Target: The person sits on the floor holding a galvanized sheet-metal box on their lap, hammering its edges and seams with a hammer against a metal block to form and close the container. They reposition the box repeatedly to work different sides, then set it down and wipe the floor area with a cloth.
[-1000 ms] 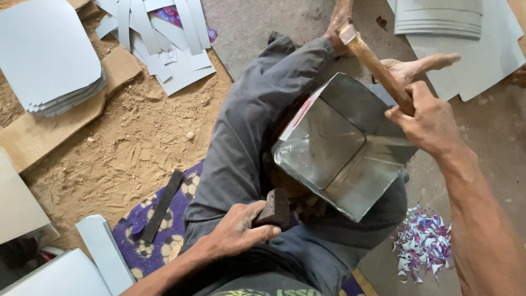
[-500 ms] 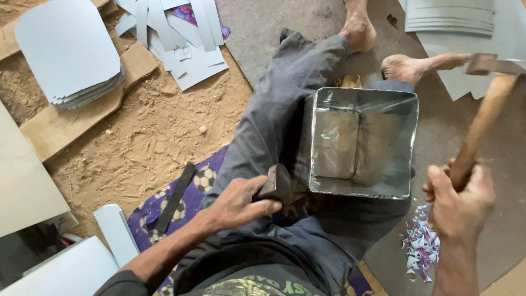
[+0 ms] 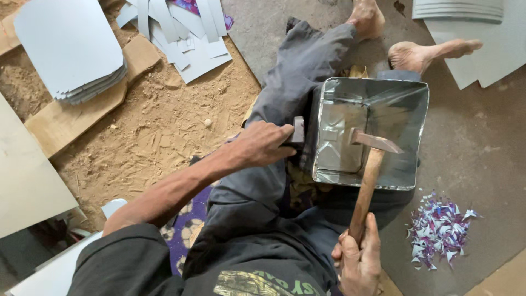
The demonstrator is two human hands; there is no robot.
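The right hand (image 3: 359,263) was cut off at the bottom edge, and the left hand (image 3: 263,143) hid most of the small metal block (image 3: 298,130) it gripped. The stacked sheets (image 3: 457,10) ran past the top edge, and the tin box (image 3: 368,134) covered the lap beneath.

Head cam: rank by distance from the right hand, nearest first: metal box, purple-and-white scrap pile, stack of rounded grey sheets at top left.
From the right hand, which grips the hammer's wooden handle:
1. Scrap pile, on the floor just to its right; the metal box, on the lap above it, is too close to this to call.
2. Stack of rounded grey sheets, far corner, upper left, clearly farthest.
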